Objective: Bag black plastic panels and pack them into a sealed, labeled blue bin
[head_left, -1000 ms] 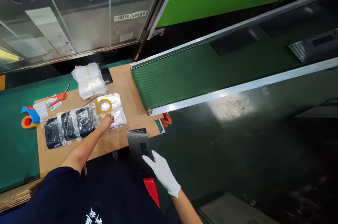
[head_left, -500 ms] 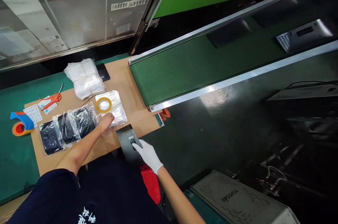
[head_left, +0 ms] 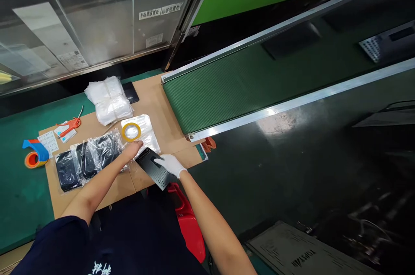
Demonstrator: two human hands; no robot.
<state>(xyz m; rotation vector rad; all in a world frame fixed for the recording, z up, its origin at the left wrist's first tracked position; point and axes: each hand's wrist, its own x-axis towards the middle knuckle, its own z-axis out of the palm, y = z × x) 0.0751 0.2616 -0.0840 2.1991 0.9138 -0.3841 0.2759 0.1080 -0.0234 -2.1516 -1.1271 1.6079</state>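
My bare left hand is closed at the lower edge of a flat stack of clear plastic bags, its fingers curled on the film. A yellow tape roll lies on top of that stack. In my white-gloved right hand is a dark panel with rows of small holes and a rectangular opening. It is tilted at the cardboard's front edge, close to my left hand. Several bagged black panels lie in an overlapping row beneath and beside my left forearm.
A bundle of plastic bags lies behind, beside a black flat item. Orange-handled snips, label sheets and a tape dispenser are at left. A green conveyor belt carries more panels. A red stool stands below.
My right hand has brought the panel up and turned it, so its face shows more. The left hand stays at the bags. The view has shifted slightly.
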